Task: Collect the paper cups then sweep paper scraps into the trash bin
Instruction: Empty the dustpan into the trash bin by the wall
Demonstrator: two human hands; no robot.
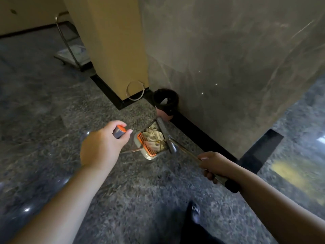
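Your left hand (103,143) at centre frame grips the orange-capped top of the dustpan handle (119,132), while your right hand (217,166) at lower right curls round the broom handle (189,154). Between them the dustpan (149,145) sits on the floor (52,120), holding crumpled paper scraps (154,136) beside its orange comb. Just above it, the black-lined trash bin (165,103) stands against the wall (228,50).

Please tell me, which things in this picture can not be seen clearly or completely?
- Head view: what lies inside the trash bin; its dark liner hides it.
- Broom bristles: too blurred to tell from the dustpan scraps.
- Paper cups: none can be made out.
- Trolley: its right part is cut off by the pillar.
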